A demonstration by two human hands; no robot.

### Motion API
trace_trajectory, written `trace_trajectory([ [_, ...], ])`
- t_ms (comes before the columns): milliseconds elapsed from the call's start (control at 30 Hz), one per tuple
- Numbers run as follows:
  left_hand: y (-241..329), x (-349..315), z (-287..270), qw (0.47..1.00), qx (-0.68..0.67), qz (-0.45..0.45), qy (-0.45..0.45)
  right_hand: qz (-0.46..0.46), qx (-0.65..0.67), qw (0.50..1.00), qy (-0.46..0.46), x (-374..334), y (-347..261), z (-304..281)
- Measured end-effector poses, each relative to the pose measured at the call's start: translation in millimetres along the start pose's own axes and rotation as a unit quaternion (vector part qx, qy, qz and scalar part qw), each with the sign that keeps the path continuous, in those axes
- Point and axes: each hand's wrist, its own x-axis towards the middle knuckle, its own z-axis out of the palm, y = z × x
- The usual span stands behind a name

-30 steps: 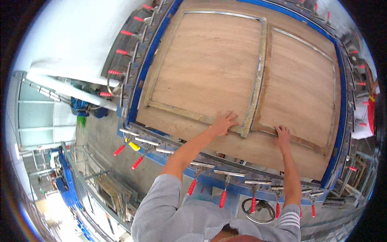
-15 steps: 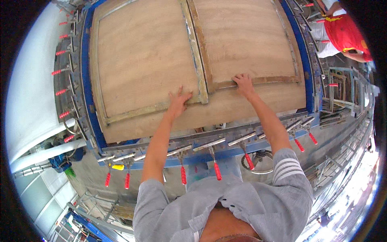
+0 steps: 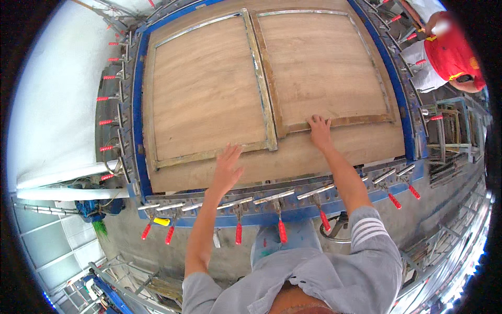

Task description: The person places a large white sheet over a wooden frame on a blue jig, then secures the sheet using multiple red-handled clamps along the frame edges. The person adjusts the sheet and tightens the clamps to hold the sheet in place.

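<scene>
We see the wooden panel lying on the press table — two metal frames side by side on it, clamp handles along its near edge, another person far right.

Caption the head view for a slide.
Left hand and right hand flat on a wooden door panel in a blue clamping press.

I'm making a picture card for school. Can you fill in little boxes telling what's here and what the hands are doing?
place: a workshop
big thing: wooden board lying flat in a blue press table
on the board: two thin frames side by side
left hand: open, fingers spread, flat on the board near the left frame's lower edge
right hand: flat on the right frame's lower edge
table edge: row of red-handled clamps
someone else: person in a red shirt, top right
</scene>
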Motion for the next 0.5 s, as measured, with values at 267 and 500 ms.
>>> trace_trajectory([
  [267, 110.4, -261.8, -59.5, 0.936, -0.001, -0.197, 0.291, 0.026, 0.011, 0.997, -0.069, 1.8, -16.8, -17.3],
  [500, 45.4, -519.3, 143.2, 0.759, -0.196, -0.574, 0.238, 0.087, -0.037, 0.995, -0.006, -18.3, -88.1, -46.8],
])
